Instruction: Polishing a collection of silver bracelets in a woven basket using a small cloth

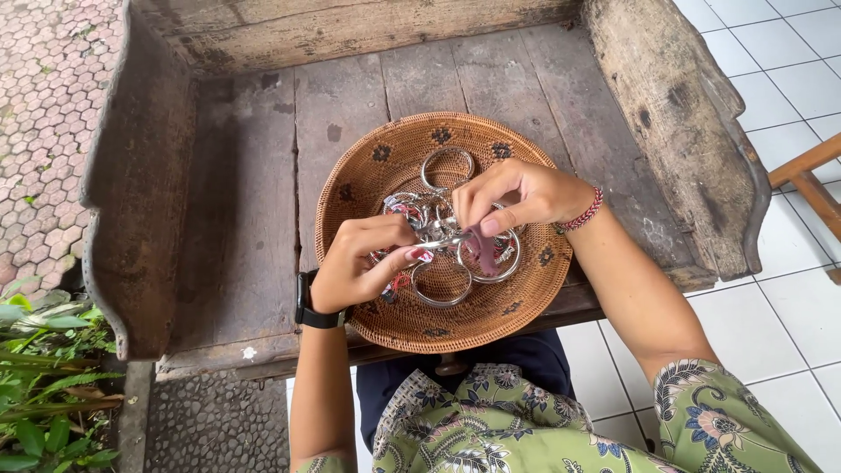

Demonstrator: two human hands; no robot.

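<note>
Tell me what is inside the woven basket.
The woven basket holds a pile of silver rings with small tags. Both hands, left hand and right hand, cover the pile's middle.

I see no packages, labels or signs anywhere in my view. The nearest thing to a screen is the black wristwatch (308,302) strapped on my left wrist, and its face is turned away from me, so no display shows.

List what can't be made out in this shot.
- Small silver piece pinched between left hand and right hand: fingers cover it, too small.
- Ring pile in the woven basket: count hidden by hands.
- Wooden chair: cut by right edge.
</note>
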